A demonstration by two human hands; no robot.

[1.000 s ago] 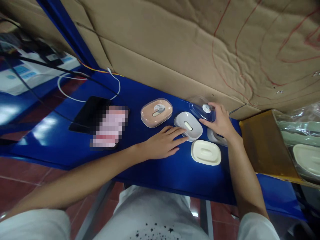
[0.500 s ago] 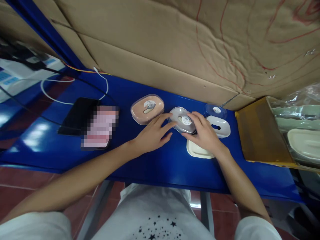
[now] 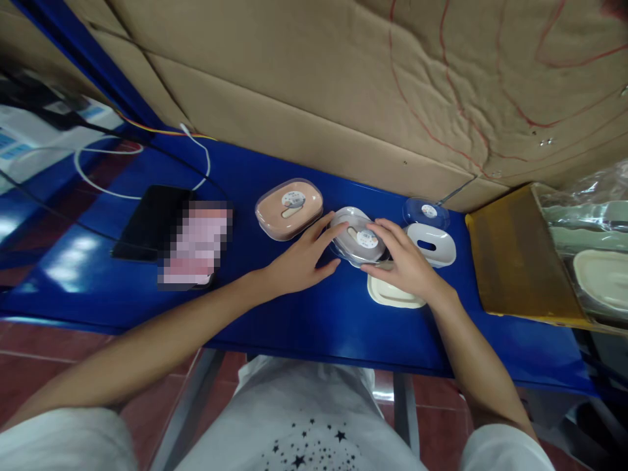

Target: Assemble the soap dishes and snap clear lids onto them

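A grey oval dish with a clear cover and round sticker (image 3: pixel 360 241) lies on the blue table between both hands. My left hand (image 3: pixel 307 261) touches its left side with fingers spread. On its right side, my right hand (image 3: pixel 405 258) has its fingertips and thumb around the edge, gripping it. A pink covered dish (image 3: pixel 288 209) sits to the left. Right of the grey dish lie a white tray with a dark slot (image 3: pixel 430 245) and a clear cover with a sticker (image 3: pixel 426 213). A cream tray (image 3: pixel 392 294) is partly hidden under my right hand.
A cardboard box (image 3: pixel 523 255) with cream and green dishes stands at the right. A phone (image 3: pixel 196 242), a black device (image 3: pixel 147 222) and a white cable (image 3: pixel 208 157) are at the left. A cardboard wall (image 3: pixel 294 78) rises behind the blue table (image 3: pixel 304 327).
The view has shifted slightly. The clear cover on the grey dish has tilted or shifted a little, and my left hand's fingers have spread wider at its left side.
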